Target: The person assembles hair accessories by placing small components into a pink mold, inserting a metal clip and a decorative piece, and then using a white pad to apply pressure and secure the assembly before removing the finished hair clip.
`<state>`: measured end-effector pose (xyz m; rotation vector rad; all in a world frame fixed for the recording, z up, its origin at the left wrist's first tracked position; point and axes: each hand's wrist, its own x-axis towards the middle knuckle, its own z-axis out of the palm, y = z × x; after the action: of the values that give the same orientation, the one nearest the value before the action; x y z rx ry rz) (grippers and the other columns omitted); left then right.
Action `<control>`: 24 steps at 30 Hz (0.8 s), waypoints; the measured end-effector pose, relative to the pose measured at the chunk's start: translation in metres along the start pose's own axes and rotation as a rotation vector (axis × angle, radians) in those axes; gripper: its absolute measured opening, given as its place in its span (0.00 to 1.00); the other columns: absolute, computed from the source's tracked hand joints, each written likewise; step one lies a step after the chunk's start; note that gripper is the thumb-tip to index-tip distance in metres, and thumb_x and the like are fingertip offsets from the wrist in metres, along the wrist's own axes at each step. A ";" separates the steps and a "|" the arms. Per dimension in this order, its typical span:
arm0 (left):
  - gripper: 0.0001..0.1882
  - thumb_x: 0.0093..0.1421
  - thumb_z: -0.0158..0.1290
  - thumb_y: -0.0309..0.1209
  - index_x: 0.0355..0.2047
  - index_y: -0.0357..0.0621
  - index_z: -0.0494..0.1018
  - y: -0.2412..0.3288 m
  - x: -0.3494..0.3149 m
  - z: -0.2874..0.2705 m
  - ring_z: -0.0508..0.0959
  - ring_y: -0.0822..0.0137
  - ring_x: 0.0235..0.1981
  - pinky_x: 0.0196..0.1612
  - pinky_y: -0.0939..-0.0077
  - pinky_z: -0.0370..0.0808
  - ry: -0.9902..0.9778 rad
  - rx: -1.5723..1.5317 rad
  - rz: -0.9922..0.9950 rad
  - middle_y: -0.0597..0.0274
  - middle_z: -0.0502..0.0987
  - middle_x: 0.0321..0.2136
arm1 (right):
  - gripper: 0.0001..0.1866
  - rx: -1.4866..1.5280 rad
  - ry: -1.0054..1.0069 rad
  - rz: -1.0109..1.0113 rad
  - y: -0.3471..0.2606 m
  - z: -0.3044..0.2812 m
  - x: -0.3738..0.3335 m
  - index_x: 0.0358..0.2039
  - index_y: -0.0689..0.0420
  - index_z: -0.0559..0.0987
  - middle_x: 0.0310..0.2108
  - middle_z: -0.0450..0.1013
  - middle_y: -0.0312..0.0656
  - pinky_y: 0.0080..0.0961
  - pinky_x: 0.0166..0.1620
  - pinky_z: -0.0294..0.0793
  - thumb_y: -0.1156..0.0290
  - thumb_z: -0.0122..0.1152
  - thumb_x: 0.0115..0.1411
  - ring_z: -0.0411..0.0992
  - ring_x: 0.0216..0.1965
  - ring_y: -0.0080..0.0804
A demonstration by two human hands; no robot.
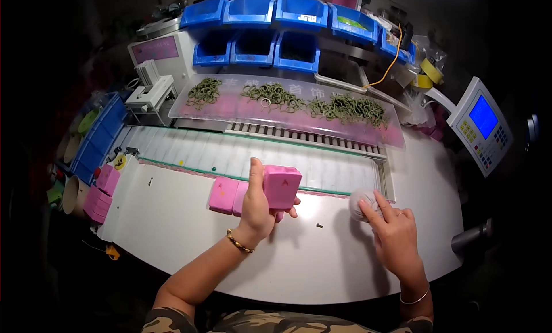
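My left hand (pixel 257 209) is raised over the table's middle, closed round a pink block that looks like a rubber mould (pixel 282 190), its broad marked face up. The thumb points away from me and fingertips show past the block's right side. Beside that hand, more pink blocks (pixel 222 195) lie on the table, partly hidden by it. Farther right, my right hand (pixel 397 235) grips a whitish round bundle (pixel 360 207), perhaps cloth, with the fingers over its top. The two hands are well apart.
A roller track (pixel 310 141) and a translucent tray (pixel 233 110) with green ring-shaped pieces (pixel 348 108) run behind the hands. Blue bins (pixel 248 11) stand at the back. On the right is a keypad screen (pixel 483 117); pink blocks (pixel 98 203) are stacked left. A small screw-like piece (pixel 319 225) lies between my hands.
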<state>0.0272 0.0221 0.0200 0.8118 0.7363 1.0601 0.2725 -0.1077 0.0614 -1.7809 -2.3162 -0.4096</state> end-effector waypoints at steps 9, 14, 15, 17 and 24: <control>0.23 0.72 0.40 0.49 0.44 0.39 0.66 -0.015 -0.023 0.014 0.81 0.63 0.31 0.34 0.73 0.80 -0.124 0.108 0.149 0.55 0.76 0.38 | 0.26 0.196 -0.019 0.074 -0.014 0.001 0.024 0.55 0.57 0.75 0.54 0.71 0.54 0.38 0.50 0.66 0.78 0.63 0.53 0.73 0.46 0.46; 0.20 0.68 0.52 0.43 0.47 0.38 0.70 -0.027 -0.034 0.018 0.74 0.75 0.43 0.47 0.78 0.72 -0.195 0.284 0.375 0.62 0.76 0.40 | 0.20 1.112 0.040 0.208 -0.043 0.007 0.048 0.48 0.60 0.77 0.42 0.77 0.42 0.24 0.40 0.72 0.70 0.69 0.56 0.75 0.42 0.28; 0.20 0.68 0.52 0.43 0.47 0.38 0.70 -0.028 -0.035 0.014 0.74 0.75 0.43 0.47 0.78 0.72 -0.192 0.287 0.375 0.62 0.76 0.40 | 0.18 1.241 0.057 0.221 -0.049 0.013 0.052 0.45 0.60 0.78 0.39 0.78 0.39 0.22 0.38 0.72 0.70 0.70 0.55 0.75 0.39 0.24; 0.18 0.66 0.54 0.40 0.48 0.39 0.71 -0.032 -0.033 0.006 0.74 0.73 0.43 0.49 0.76 0.72 -0.260 0.222 0.398 0.60 0.74 0.43 | 0.14 1.311 0.101 0.280 -0.057 0.026 0.055 0.39 0.60 0.78 0.33 0.77 0.37 0.20 0.36 0.72 0.70 0.71 0.54 0.75 0.34 0.21; 0.27 0.52 0.67 0.33 0.48 0.40 0.68 -0.016 -0.036 -0.005 0.70 0.58 0.50 0.53 0.64 0.69 -0.018 0.826 0.803 0.53 0.68 0.47 | 0.11 1.335 0.180 0.305 -0.054 0.043 0.072 0.37 0.62 0.78 0.29 0.77 0.39 0.18 0.34 0.73 0.72 0.69 0.56 0.74 0.30 0.20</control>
<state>0.0190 -0.0148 0.0080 1.9309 0.8610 1.4557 0.2019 -0.0408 0.0379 -1.2018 -1.4216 0.8075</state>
